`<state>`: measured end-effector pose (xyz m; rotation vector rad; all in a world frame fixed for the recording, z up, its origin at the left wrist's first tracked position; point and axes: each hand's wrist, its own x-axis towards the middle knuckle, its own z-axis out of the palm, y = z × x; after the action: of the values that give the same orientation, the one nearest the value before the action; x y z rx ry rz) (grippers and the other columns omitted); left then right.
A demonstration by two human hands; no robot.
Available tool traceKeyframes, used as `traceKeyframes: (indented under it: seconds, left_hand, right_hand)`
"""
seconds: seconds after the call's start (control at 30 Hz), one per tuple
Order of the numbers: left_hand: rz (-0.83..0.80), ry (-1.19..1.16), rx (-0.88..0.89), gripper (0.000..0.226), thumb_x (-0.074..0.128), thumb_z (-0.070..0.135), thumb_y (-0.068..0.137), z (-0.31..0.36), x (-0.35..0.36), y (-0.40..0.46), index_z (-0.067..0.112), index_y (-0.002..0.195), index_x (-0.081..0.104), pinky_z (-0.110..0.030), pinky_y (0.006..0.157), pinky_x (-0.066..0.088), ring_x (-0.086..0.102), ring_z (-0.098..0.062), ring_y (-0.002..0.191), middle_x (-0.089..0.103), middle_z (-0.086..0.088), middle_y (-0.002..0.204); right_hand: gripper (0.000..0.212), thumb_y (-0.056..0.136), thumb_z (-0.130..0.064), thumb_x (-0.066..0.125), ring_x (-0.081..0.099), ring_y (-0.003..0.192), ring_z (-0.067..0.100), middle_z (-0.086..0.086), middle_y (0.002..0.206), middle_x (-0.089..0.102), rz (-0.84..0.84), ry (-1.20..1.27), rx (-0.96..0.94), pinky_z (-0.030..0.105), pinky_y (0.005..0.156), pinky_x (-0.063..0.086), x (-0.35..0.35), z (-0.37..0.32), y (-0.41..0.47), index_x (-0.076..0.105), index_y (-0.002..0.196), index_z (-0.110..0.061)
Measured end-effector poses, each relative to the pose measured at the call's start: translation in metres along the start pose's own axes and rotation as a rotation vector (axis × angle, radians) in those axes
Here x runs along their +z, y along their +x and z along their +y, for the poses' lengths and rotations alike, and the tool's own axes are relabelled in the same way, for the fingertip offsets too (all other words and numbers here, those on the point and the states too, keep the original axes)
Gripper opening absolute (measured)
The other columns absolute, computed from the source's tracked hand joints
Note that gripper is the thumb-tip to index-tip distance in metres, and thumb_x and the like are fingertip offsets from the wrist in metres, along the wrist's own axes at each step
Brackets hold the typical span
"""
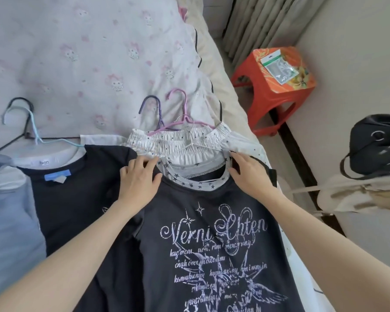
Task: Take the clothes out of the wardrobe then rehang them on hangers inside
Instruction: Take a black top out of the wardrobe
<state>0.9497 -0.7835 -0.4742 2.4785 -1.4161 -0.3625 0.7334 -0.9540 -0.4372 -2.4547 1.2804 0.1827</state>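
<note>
Item nearest us: dark printed T-shirt (212, 244), laid front-up on the bed (77, 52), star-patterned neckband toward the pillow end, over other garments. Our left hand (137, 183) rests on its left shoulder, fingers (144, 163) loosely together and reaching to the collar edge; our right hand (250, 174) lies on the right shoulder, fingers (234, 157) curled at the neckband, though we cannot tell whether they pinch cloth or only press it. Just beyond the collar: white smocked garment (178, 140) with a white wire hanger (189, 140) on it, pink hanger (180, 113) and purple hanger (153, 113) partly under its edge. To the left: plain dark shirt (77, 188), and above it a pale blue hanger (36, 131) crossed with a black hanger (16, 122). Risks, in our judgement: the hangers lie overlapped, so drawing one out may hook and drag its neighbour or the smocked cloth; forcing a hanger through the narrow neck may stretch the band; lifting the top shirt may pull the layers beneath askew.
</note>
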Motion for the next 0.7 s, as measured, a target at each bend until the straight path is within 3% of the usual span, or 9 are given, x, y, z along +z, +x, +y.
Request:
traceKeyframes:
  seconds: [0.1,0.27,0.33,0.47,0.57,0.7]
  left_hand:
    - [-0.011,0.056,0.075,0.05,0.063,0.025,0.084,0.008,-0.015,-0.016,0.015,0.132,0.049,-0.05,0.094,0.035,0.045,-0.033,0.12,0.049,-0.013,0.131]
    - [-0.033,0.112,0.223,0.052,0.066,0.028,0.082,0.04,-0.046,-0.051,0.014,0.129,0.052,-0.058,0.099,0.034,0.044,-0.036,0.126,0.049,-0.018,0.133]
    - [-0.019,0.128,0.306,0.048,0.061,0.032,0.084,0.059,-0.059,-0.063,0.014,0.128,0.054,-0.06,0.097,0.036,0.045,-0.037,0.125,0.05,-0.017,0.133]
    - [-0.034,0.048,0.416,0.058,0.03,0.047,0.086,0.113,-0.091,-0.091,0.016,0.132,0.05,-0.056,0.104,0.027,0.04,-0.034,0.129,0.047,-0.013,0.137]
    - [0.0,-0.02,0.588,0.057,0.028,0.047,0.089,0.166,-0.109,-0.131,0.019,0.135,0.047,-0.051,0.11,0.022,0.034,-0.027,0.134,0.044,-0.008,0.141]
    - [0.028,-0.071,0.754,0.053,0.034,0.042,0.089,0.229,-0.121,-0.2,0.018,0.133,0.049,-0.051,0.11,0.024,0.035,-0.027,0.133,0.047,-0.008,0.139]
  right_hand:
    - [0.054,0.093,-0.032,0.05,0.039,0.13,0.03,0.009,0.144,0.041,0.019,-0.073,-0.006,0.046,0.107,0.03,-0.01,0.0,-0.024,0.036,0.141,-0.011]
    - [0.062,0.096,-0.044,0.04,0.014,0.143,0.02,0.004,0.155,0.018,0.034,-0.087,0.028,0.043,0.116,0.006,-0.045,-0.012,-0.09,0.014,0.149,-0.023]
    - [0.064,0.095,-0.047,0.039,0.013,0.144,0.02,0.004,0.155,0.017,0.085,-0.074,0.046,0.043,0.116,0.004,-0.061,-0.015,-0.124,0.013,0.149,-0.024]
    - [0.064,0.094,-0.048,0.041,0.014,0.143,0.022,0.003,0.155,0.02,0.185,-0.04,0.117,0.045,0.117,0.005,-0.089,-0.006,-0.205,0.016,0.148,-0.024]
    - [0.06,0.094,-0.049,0.041,0.019,0.142,0.022,0.002,0.152,0.027,0.293,0.009,0.185,0.047,0.116,0.006,-0.106,0.006,-0.276,0.025,0.146,-0.024]
    - [0.071,0.085,-0.061,0.02,0.026,0.14,0.024,0.003,0.15,0.033,0.409,-0.009,0.308,0.049,0.114,0.008,-0.119,0.024,-0.383,0.031,0.144,-0.023]
